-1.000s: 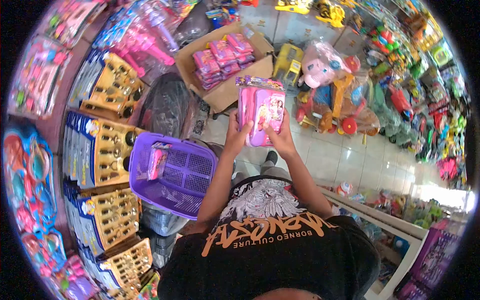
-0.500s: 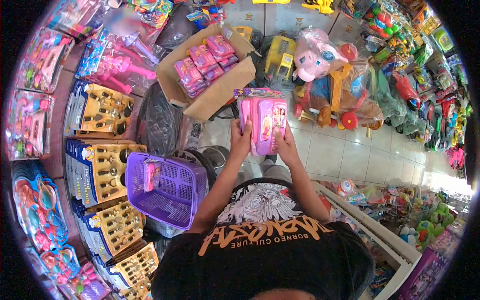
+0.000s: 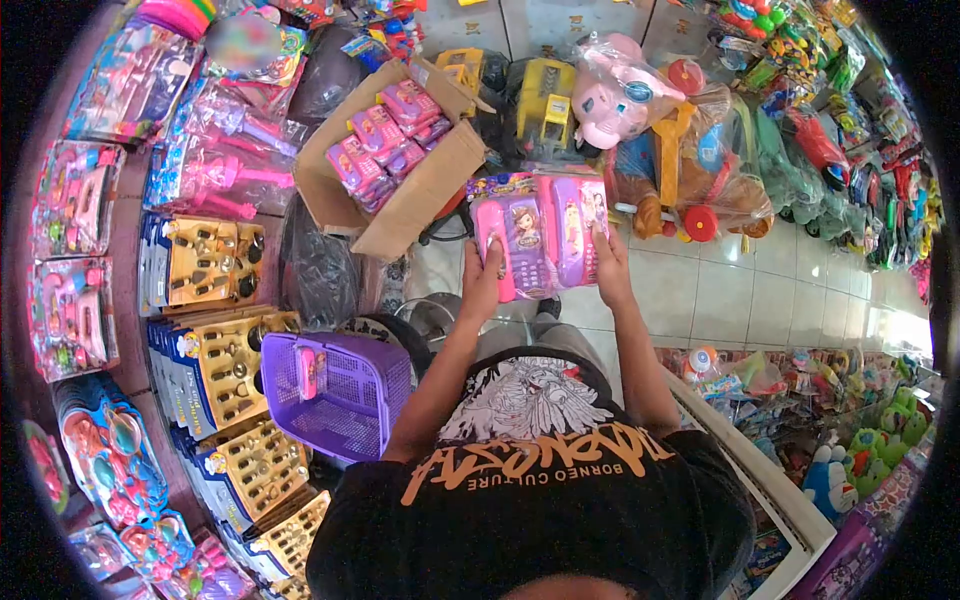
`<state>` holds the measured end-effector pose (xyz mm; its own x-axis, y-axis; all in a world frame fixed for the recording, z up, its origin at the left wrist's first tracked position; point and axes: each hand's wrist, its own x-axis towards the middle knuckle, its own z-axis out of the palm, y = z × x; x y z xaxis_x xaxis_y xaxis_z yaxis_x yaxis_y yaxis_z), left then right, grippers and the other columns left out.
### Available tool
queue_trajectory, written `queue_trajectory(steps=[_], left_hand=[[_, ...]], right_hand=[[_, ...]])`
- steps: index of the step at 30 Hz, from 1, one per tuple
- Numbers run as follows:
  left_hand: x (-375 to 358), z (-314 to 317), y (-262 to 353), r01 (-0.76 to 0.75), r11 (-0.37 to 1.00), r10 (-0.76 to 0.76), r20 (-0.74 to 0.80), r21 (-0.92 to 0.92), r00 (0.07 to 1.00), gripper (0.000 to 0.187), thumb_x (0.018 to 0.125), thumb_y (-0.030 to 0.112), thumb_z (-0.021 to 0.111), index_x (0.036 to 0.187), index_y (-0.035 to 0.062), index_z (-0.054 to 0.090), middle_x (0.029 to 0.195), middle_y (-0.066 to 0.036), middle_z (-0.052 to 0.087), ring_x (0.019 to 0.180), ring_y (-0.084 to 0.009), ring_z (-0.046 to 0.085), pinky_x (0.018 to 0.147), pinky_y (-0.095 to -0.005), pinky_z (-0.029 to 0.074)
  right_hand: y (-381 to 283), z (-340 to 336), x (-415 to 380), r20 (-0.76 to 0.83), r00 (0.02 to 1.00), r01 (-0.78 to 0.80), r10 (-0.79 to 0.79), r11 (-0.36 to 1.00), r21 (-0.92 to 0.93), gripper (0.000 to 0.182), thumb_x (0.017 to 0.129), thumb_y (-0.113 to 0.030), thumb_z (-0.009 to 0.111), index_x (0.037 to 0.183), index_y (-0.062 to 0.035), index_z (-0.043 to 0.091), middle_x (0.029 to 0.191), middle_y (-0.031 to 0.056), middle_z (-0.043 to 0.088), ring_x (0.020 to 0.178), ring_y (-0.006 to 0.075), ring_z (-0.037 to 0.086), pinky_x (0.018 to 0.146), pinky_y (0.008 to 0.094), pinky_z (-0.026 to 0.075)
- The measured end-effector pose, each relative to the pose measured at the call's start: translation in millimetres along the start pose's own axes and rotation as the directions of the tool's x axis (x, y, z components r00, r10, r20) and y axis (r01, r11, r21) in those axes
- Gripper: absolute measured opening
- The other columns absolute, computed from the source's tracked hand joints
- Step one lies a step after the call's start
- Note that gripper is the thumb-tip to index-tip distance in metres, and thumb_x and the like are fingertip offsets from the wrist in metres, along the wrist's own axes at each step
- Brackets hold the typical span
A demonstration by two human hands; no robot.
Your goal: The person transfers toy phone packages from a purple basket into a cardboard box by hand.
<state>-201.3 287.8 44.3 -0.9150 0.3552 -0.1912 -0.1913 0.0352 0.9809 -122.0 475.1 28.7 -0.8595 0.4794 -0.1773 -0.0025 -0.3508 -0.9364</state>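
Note:
In front of my body I hold toy phone packs, side by side and touching. My left hand [image 3: 482, 282] grips a pink toy phone pack [image 3: 522, 245] at its left edge, thumb on the front. On the other side, my right hand [image 3: 614, 268] is closed on a pink and purple toy phone pack [image 3: 574, 225], its thumb near a printed picture. Whether more packs lie behind these is hidden. A purple plastic basket [image 3: 350, 362] stands to my left with a pink packaged toy [image 3: 312, 373] in it.
An open cardboard box [image 3: 418, 200] of pink and purple packs lies ahead. Bagged toys, including a pink plush-like animal [image 3: 607, 105] and a yellow toy vehicle [image 3: 543, 100], sit beyond. Kitchen play sets [image 3: 232, 372] line the left; a white-framed display case [image 3: 745, 465] stands right.
The toy phone packs, stacked closer together before, are now spread side by side with their fronts showing. My right hand has moved rightward, and the camera view has shifted slightly.

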Motion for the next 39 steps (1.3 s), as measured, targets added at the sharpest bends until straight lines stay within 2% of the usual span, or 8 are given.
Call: queue_trajectory(steps=[9, 16, 18, 27, 30, 32, 34, 39], left_hand=[[23, 16, -2, -0.015, 0.995, 0.017, 0.016, -0.101, 1.000, 0.034, 0.091, 0.030, 0.050, 0.111, 0.0037, 0.044, 0.103, -0.005, 0.052, 0.093, -0.0092, 0.047, 0.082, -0.0248, 0.039], [40, 0, 2, 0.120, 0.993, -0.120, -0.001, 0.020, 0.993, 0.033, 0.086, 0.027, 0.058, 0.103, 0.0023, 0.045, 0.087, -0.005, 0.054, 0.072, -0.0080, 0.051, 0.062, -0.0232, 0.044], [53, -2, -7, -0.109, 0.989, 0.108, 0.016, 0.098, 0.994, 0.031, 0.085, 0.022, 0.060, 0.103, 0.0019, 0.044, 0.082, -0.004, 0.054, 0.068, -0.0079, 0.051, 0.059, -0.0226, 0.043], [149, -30, -14, -0.066, 0.997, 0.064, 0.054, 0.042, 0.996, 0.039, 0.085, 0.026, 0.060, 0.107, 0.0007, 0.042, 0.087, -0.006, 0.054, 0.075, -0.0113, 0.052, 0.068, -0.0269, 0.044], [183, -44, -1, 0.014, 0.995, -0.021, 0.073, 0.096, 0.997, 0.047, 0.082, 0.031, 0.063, 0.110, 0.0004, 0.039, 0.094, -0.010, 0.054, 0.086, -0.0151, 0.052, 0.077, -0.0299, 0.044], [195, -52, 5, -0.162, 0.982, 0.155, 0.073, 0.094, 0.985, 0.051, 0.081, 0.032, 0.064, 0.110, 0.0002, 0.038, 0.094, -0.010, 0.054, 0.088, -0.0154, 0.052, 0.080, -0.0300, 0.043], [207, -65, 15, -0.122, 0.992, 0.121, 0.077, 0.014, 0.990, 0.054, 0.079, 0.033, 0.066, 0.111, 0.0000, 0.037, 0.097, -0.011, 0.054, 0.092, -0.0172, 0.053, 0.082, -0.0306, 0.043], [242, -101, 8, -0.006, 1.000, 0.004, -0.075, -0.030, 0.997, 0.064, 0.079, 0.034, 0.066, 0.121, -0.0018, 0.033, 0.108, -0.015, 0.053, 0.102, -0.0229, 0.052, 0.086, -0.0337, 0.042]], right_hand=[[-4, 9, -6, -0.130, 0.991, 0.012, -0.019, 0.999, -0.048, 0.040, 0.082, -0.022, 0.062, 0.112, -0.0003, 0.048, 0.093, 0.0048, 0.058, 0.082, 0.0104, 0.055, 0.074, 0.0255, 0.045], [-4, 10, 26, -0.032, 0.998, -0.061, 0.058, 0.990, -0.123, 0.038, 0.086, -0.027, 0.057, 0.111, 0.0007, 0.051, 0.092, 0.0049, 0.058, 0.080, 0.0094, 0.053, 0.070, 0.0244, 0.044], [-8, 22, 36, -0.064, 0.997, -0.047, 0.037, 0.985, -0.169, 0.038, 0.087, -0.029, 0.054, 0.110, 0.0009, 0.052, 0.092, 0.0048, 0.058, 0.079, 0.0091, 0.052, 0.069, 0.0239, 0.044], [-4, 65, 114, 0.066, 0.998, 0.027, -0.002, 0.923, -0.384, 0.037, 0.084, -0.024, 0.060, 0.110, 0.0008, 0.051, 0.097, 0.0049, 0.058, 0.086, 0.0099, 0.052, 0.078, 0.0253, 0.042], [-9, 89, 139, 0.025, 1.000, -0.008, 0.019, 0.929, -0.371, 0.052, 0.079, -0.033, 0.066, 0.113, 0.0016, 0.049, 0.100, 0.0080, 0.058, 0.090, 0.0144, 0.055, 0.083, 0.0294, 0.043], [-17, 111, 154, 0.048, 0.997, 0.072, -0.056, 0.890, -0.451, 0.068, 0.076, -0.033, 0.069, 0.123, 0.0034, 0.036, 0.110, 0.0119, 0.052, 0.097, 0.0172, 0.052, 0.087, 0.0305, 0.042], [-13, 125, 178, 0.167, 0.967, 0.255, -0.193, 0.761, -0.597, 0.086, 0.072, -0.029, 0.074, 0.129, 0.0030, 0.019, 0.118, 0.0163, 0.042, 0.105, 0.0201, 0.047, 0.090, 0.0327, 0.041], [-17, 184, 220, 0.168, 0.983, 0.021, 0.078, 0.852, -0.522, 0.090, 0.066, -0.027, 0.078, 0.126, 0.0057, 0.019, 0.117, 0.0158, 0.042, 0.104, 0.0213, 0.048, 0.087, 0.0328, 0.043]])
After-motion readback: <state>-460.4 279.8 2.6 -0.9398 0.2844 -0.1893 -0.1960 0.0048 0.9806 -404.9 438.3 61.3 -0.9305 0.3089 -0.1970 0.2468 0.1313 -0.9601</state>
